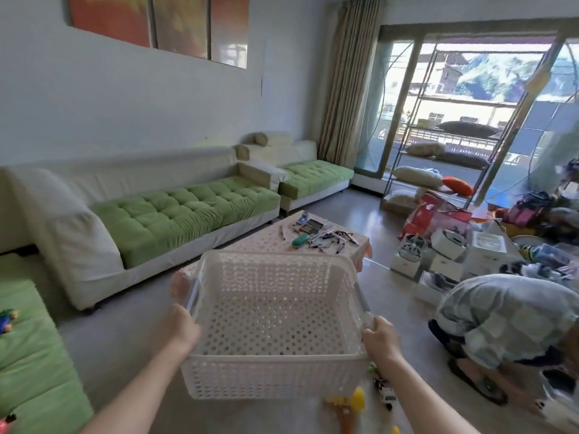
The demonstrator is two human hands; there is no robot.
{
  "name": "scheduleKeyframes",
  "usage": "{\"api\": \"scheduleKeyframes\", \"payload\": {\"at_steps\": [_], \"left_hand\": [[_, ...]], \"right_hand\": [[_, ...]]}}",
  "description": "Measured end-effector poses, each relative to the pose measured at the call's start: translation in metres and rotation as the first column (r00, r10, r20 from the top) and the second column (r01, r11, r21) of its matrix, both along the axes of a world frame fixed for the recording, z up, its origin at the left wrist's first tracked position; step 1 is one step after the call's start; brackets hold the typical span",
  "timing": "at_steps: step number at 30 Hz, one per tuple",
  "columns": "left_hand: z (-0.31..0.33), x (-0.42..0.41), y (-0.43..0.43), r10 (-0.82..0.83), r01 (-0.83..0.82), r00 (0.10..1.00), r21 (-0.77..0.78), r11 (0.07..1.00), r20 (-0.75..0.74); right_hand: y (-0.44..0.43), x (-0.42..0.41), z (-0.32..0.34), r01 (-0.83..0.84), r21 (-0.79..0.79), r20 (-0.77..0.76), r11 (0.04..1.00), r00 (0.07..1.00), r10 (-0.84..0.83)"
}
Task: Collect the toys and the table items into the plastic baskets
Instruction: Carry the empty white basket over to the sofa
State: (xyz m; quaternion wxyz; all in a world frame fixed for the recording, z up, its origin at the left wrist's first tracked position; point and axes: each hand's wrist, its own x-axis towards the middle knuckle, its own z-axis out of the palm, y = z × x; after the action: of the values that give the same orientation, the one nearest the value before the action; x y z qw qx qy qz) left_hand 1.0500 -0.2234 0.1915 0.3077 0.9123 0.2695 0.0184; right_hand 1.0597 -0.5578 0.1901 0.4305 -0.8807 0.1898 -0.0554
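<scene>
Head view, and we've got the white perforated basket (272, 379) held out in front of us, lifted off the floor and tipped slightly so we look straight down into its bare, hole-dotted bottom. Our left hand (180, 327) grips the left side, fingers curled over the rim beside the handle there. Our right hand (380, 338) is wrapped round the near end of the grey handle bar on the right side. Just beyond the basket's far rim sits the low table (260, 242), and on its far end lies a scatter of pens (332, 238) with a green case (300, 240) beside them. Down by our right forearm, on the floor, there's a yellow toy (357, 399) and next to it a small toy car (385, 394). Over on the far left, a colourful toy (7, 319) rests on a green cushion (28, 364). The long green sofa (175, 211) runs along the wall behind the table. On the right another person (501, 321) crouches low on the floor, near a cluster of white boxes (438, 255).
</scene>
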Motion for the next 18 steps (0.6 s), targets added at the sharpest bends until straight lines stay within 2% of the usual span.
{"api": "scheduleKeyframes", "payload": {"at_steps": [7,13,18], "left_hand": [[-0.015,0.103,-0.029,0.128,-0.128,0.992,-0.058,0.990,-0.004],[-0.023,0.159,-0.027,0.158,-0.146,0.979,0.096,0.985,-0.129],[-0.047,0.224,-0.018,0.179,-0.170,0.973,0.071,0.983,-0.144]], "right_hand": [[-0.027,0.132,-0.003,-0.069,-0.022,0.007,0.997,0.998,0.069],[-0.023,0.204,-0.022,-0.131,0.004,-0.015,0.991,0.991,0.131],[-0.014,0.273,-0.052,-0.127,0.012,-0.049,0.992,0.991,0.128]]}}
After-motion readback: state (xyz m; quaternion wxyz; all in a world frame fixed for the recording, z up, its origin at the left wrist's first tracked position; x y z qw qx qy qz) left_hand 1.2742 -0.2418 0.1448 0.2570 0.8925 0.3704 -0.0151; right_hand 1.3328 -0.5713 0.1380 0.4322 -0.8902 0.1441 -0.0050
